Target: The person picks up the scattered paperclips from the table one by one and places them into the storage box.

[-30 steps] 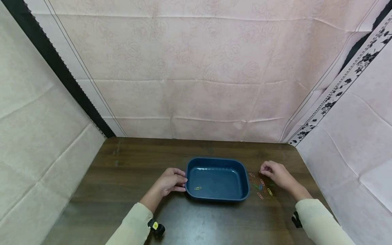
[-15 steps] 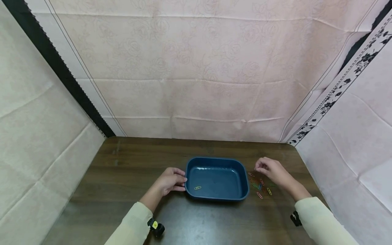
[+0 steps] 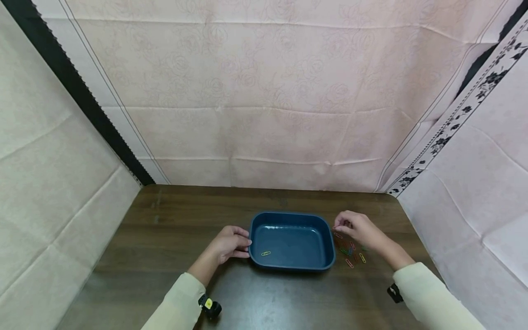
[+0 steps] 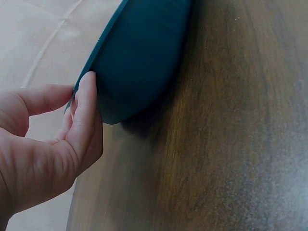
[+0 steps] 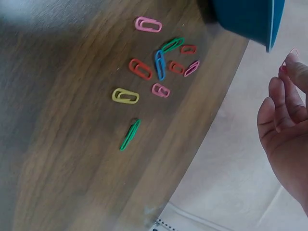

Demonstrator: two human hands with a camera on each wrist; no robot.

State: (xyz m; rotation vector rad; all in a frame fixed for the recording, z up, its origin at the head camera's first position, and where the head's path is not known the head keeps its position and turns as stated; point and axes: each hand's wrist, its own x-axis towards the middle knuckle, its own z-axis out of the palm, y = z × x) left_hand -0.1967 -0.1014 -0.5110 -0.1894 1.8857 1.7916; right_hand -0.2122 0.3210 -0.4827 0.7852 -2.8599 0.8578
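gripping the blue tray point(image 3: 294, 246), lower centre of the head view, with the left hand point(image 3: 231, 244); pinching a pinkish paper clip point(image 5: 294, 50), far right in the right wrist view, with the right hand point(image 3: 358, 228): likely light, springy, best held at one end.

no words, numbers, brands or signs can be read in any view. the yellow patch point(image 3: 209, 303) on the black device point(image 3: 214, 311) by the left sleeve point(image 3: 178, 300) is too small to make out.
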